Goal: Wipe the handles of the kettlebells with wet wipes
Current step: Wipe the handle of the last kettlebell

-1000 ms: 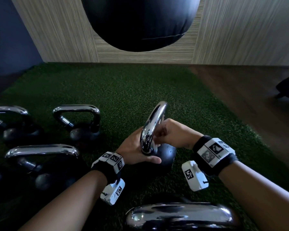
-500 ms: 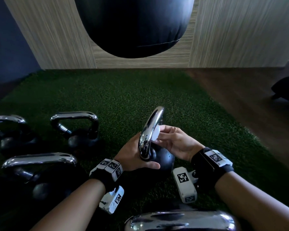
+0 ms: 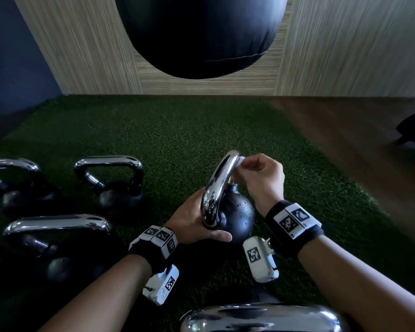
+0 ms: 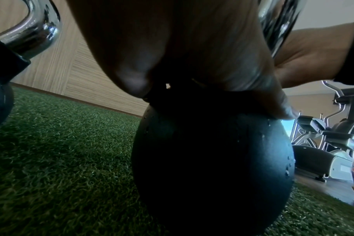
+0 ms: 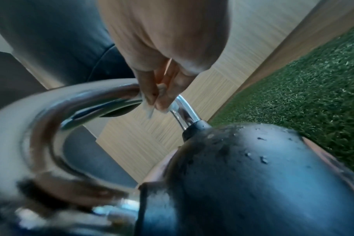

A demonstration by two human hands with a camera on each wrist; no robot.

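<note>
A black kettlebell [image 3: 237, 214] with a chrome handle [image 3: 219, 180] stands on the green turf in the middle. My left hand [image 3: 194, 224] grips its near side where the handle meets the ball, thumb across the front. My right hand [image 3: 259, 178] pinches a small white wet wipe [image 3: 237, 164] against the top of the handle. In the right wrist view the fingers [image 5: 164, 94] press the wipe [image 5: 152, 108] on the far bend of the chrome handle [image 5: 75, 103]. The left wrist view shows the ball [image 4: 212, 159] under my palm [image 4: 192, 47].
Three more kettlebells [image 3: 110, 180] [image 3: 55, 238] [image 3: 7, 178] stand at the left, and another chrome handle [image 3: 261, 317] lies near the bottom edge. A black punching bag [image 3: 201, 32] hangs ahead. Wood floor [image 3: 357, 140] borders the turf on the right, with exercise machines [image 4: 333, 127] beyond.
My right hand with the wipe has slid up the handle from its middle to its top bend. The left hand keeps its grip low on the kettlebell.
</note>
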